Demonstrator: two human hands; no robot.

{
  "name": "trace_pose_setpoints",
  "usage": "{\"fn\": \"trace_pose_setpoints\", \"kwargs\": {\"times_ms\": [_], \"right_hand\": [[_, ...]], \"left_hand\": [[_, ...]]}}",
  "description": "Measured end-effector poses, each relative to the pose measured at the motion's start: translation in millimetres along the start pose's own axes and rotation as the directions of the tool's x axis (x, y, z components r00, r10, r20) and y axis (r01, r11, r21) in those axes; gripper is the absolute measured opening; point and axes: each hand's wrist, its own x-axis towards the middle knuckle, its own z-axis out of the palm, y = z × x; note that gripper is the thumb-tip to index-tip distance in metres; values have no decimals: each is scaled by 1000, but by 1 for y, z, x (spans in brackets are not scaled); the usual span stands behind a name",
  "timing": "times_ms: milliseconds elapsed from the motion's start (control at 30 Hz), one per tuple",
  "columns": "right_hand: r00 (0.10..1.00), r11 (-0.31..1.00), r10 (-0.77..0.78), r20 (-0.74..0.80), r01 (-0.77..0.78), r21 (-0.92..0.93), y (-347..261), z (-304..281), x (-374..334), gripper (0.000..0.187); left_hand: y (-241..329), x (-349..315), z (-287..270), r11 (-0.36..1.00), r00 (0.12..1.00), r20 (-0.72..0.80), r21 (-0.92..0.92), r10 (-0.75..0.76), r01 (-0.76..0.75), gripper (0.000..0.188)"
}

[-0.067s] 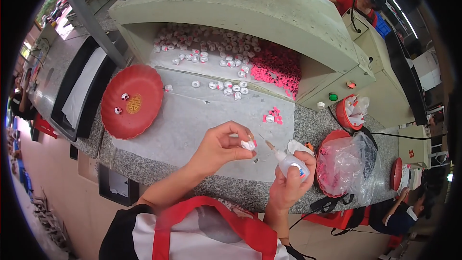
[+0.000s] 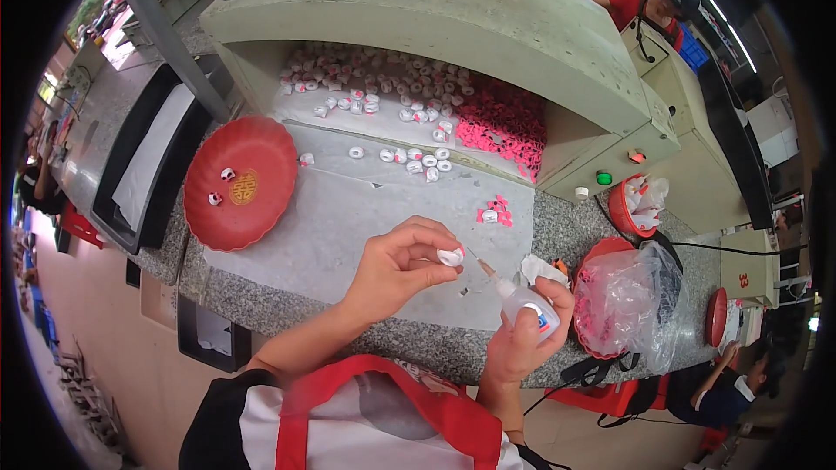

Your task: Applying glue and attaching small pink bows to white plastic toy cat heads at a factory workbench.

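Between the thumb and fingers of my left hand (image 2: 392,268) is a small rounded white piece (image 2: 450,257) with a touch of pink at its edge. My right hand (image 2: 522,339) is wrapped round a squeeze bottle (image 2: 528,303) of translucent plastic, tilted up to the left. The bottle's thin needle nozzle (image 2: 481,263) points at the white piece, its tip just right of it. Both hands are over the pale sheet (image 2: 348,209) on the stone worktop. Beyond them, a white piece (image 2: 489,217) lies among small pink pieces (image 2: 502,205).
An open-fronted metal cabinet (image 2: 418,9) holds many white pieces (image 2: 418,78) and a pink heap (image 2: 501,126). On the left are a red scalloped plate (image 2: 270,152) and a black tray (image 2: 113,209). At right are a red cup (image 2: 620,209) and a plastic bag (image 2: 640,296).
The white piece has turned slightly in my left fingers and shows less pink. The bottle and its nozzle have shifted very slightly in my right hand.
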Motion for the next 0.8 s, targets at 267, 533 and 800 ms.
{"fn": "trace_pose_setpoints", "kwargs": {"times_ms": [267, 533, 800], "right_hand": [[956, 935, -231, 183, 270, -232, -5, -4, -14, 23], [946, 927, -231, 227, 285, -244, -1, -9, -17, 24], [941, 938, -233, 245, 284, -200, -2, -7, -17, 22]], "left_hand": [[4, -6, 11, 988, 976, -160, 54, 150, -143, 26], [2, -6, 11, 983, 974, -133, 68, 181, -173, 30], [4, -7, 13, 978, 973, -118, 87, 201, -191, 30]]}}
